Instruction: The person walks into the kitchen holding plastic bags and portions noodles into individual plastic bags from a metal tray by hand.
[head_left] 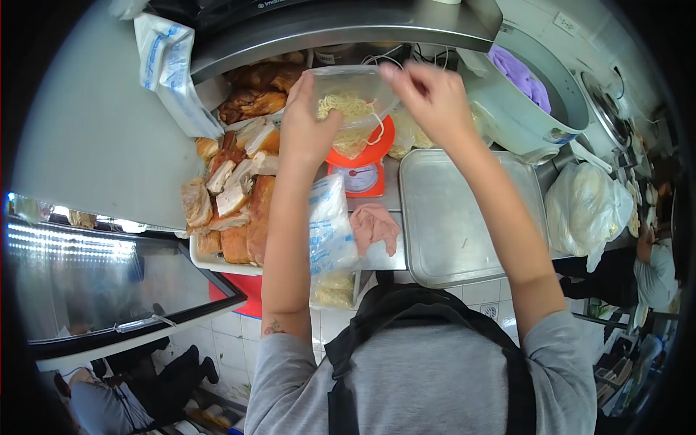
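Observation:
A clear plastic bag (346, 88) with thin, pale yellow noodle-like strands (348, 106) in it is held up between my hands. My left hand (308, 119) grips the bag's left side, thumb across its front. At the upper right corner, my right hand (435, 98) is closed with its fingertips pinching the bag's edge; it is slightly blurred. Directly beneath is an orange dial scale (361, 180), its pan (380, 148) partly hidden by the bag. Whether the bag's bottom rests on the pan, I cannot tell.
Left of the scale, a tray (228, 267) holds chunks of cooked meat (235, 192). A metal tray (471, 225) lies to the right, near a tied plastic bag (586, 206). Plastic bags (332, 225) and a pink cloth (375, 226) sit in front. A steel ledge (348, 40) overhangs the back.

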Demonstrator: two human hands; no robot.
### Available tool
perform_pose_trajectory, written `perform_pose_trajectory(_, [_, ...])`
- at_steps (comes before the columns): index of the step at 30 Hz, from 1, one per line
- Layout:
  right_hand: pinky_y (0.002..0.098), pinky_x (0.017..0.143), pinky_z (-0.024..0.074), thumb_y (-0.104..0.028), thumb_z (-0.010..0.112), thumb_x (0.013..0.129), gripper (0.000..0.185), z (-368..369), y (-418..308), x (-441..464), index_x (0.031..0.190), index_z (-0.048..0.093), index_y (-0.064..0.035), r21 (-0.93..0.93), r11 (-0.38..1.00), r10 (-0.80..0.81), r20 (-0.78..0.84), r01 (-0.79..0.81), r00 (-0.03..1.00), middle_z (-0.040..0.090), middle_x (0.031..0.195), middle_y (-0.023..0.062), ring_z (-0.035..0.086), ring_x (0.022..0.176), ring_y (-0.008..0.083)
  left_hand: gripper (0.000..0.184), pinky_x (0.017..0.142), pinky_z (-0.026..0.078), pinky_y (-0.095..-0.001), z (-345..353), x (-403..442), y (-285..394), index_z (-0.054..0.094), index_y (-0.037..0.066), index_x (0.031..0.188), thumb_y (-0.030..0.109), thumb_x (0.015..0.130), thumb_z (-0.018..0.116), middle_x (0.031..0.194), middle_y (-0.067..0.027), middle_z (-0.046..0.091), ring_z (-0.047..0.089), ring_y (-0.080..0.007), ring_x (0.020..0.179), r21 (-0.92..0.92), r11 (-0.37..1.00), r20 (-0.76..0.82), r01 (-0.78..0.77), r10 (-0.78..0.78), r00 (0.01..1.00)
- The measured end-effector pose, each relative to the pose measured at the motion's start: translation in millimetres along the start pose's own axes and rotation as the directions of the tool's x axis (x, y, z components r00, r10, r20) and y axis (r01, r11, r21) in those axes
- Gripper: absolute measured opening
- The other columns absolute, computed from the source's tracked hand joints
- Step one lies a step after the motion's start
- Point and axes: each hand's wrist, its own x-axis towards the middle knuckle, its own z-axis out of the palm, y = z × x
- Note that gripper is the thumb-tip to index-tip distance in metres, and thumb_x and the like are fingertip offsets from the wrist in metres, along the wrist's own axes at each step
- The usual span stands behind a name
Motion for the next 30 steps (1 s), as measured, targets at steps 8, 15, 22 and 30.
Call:
perform_pose_trajectory(8, [0.0352, 0.059, 0.0485, -0.040, 0.071, 0.080, 0.035, 18.3, 11.3, -15.5, 0.083, 0.072, -0.0054, 0.034, 0.993, 0.103, 0.210, -0.113, 0.972, 0.063, 0.062, 0.0103, 0.063, 0.059, 0.0240, 0.078, 0.110, 0.033, -0.0354, 5.9, 3.7, 2.4, 0.031, -0.010, 0.142, 0.008, 0.074, 0.065, 0.149, -0.0255, 0.032, 0.033, -0.0328, 0.139, -0.164, 0.986, 0.020, -0.027, 0.031, 0.999])
perform_pose_trajectory(15, [0.0418, 0.062, 0.0527, -0.037, 0.066, 0.082, 0.030, -19.4, -26.0, 25.7, 0.082, 0.072, -0.0076, -0.357, 0.918, -0.150, 0.087, 0.171, 0.985, 0.065, 0.066, 0.0138, 0.066, 0.065, 0.0309, 0.075, 0.109, 0.032, -0.0444, 11.3, -64.1, 36.1, 0.035, 0.004, 0.146, 0.007, 0.078, 0.068, 0.149, -0.0264, 0.030, 0.031, -0.0382, 0.139, 0.346, 0.937, -0.228, -0.043, 0.129, 0.965])
perform_pose_trajectory(22, [0.0397, 0.084, 0.0498, -0.020, 0.065, 0.078, 0.020, 79.9, 68.4, -167.9, 0.094, 0.068, -0.0078, 0.061, 0.985, -0.165, 0.633, 0.164, 0.757, 0.065, 0.101, 0.0132, 0.062, 0.098, 0.0285, 0.057, 0.107, 0.034, -0.0454, -46.9, -209.6, 16.9, 0.052, 0.000, 0.129, 0.005, 0.075, 0.072, 0.129, -0.0194, 0.053, 0.048, -0.0342, 0.124, 0.472, 0.870, -0.582, 0.139, 0.189, 0.791])
perform_pose_trajectory(30, [0.0380, 0.101, 0.0429, -0.011, 0.075, 0.062, 0.042, 156.3, 102.3, -263.1, 0.103, 0.065, -0.0100, 0.098, 0.923, -0.370, 0.494, 0.372, 0.787, 0.055, 0.123, 0.0085, 0.050, 0.119, 0.0307, 0.081, 0.094, 0.046, -0.0544, -511.3, -297.7, -67.8, 0.039, -0.007, 0.138, 0.054, 0.086, 0.053, 0.116, -0.0348, 0.056, 0.051, -0.0500, 0.116, -0.077, 0.521, -0.899, 0.850, 0.332, -0.285])
